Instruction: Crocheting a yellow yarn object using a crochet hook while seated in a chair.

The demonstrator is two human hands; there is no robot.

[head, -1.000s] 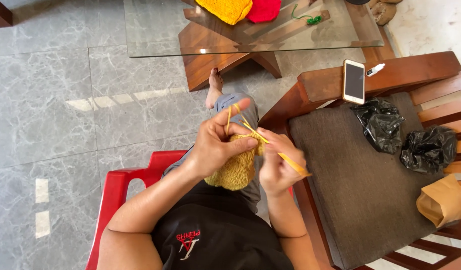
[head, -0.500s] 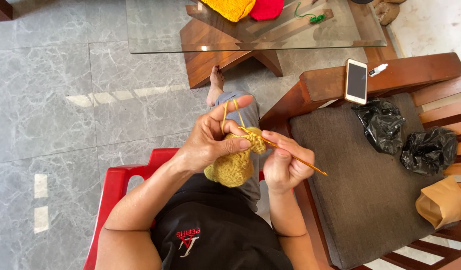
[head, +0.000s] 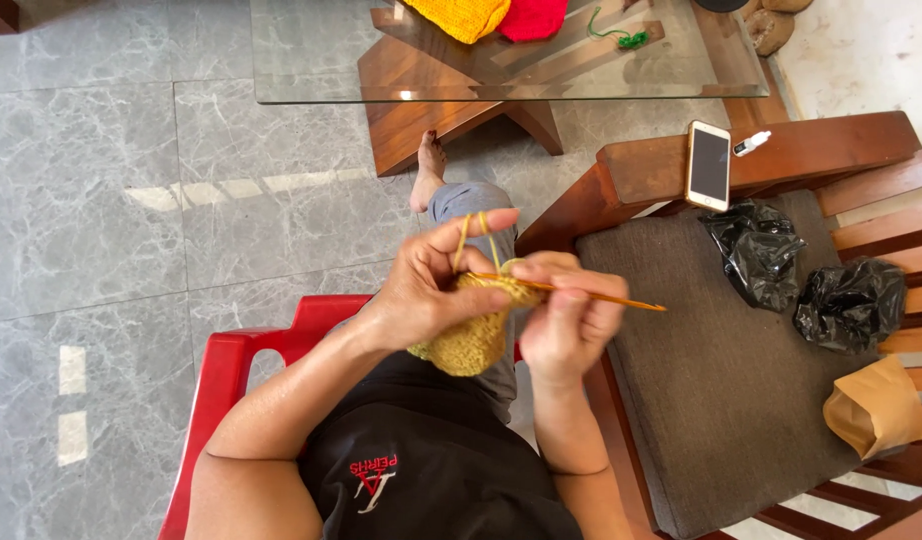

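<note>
My left hand grips a small mustard-yellow crocheted piece in front of my chest, with the yellow yarn strand looped over its raised forefinger. My right hand pinches a thin orange crochet hook. The hook lies almost level, its handle end pointing right over the cushion and its tip buried in the top edge of the yellow piece. Both hands touch the work.
I sit on a red plastic chair. A wooden bench with a brown cushion stands at right, carrying two black plastic bags, a tan bag and a phone on its armrest. A glass table stands ahead with yellow and red knitwear.
The hook has swung from pointing down-right to nearly level. My left forefinger has dropped lower and more forward with the yarn over it.
</note>
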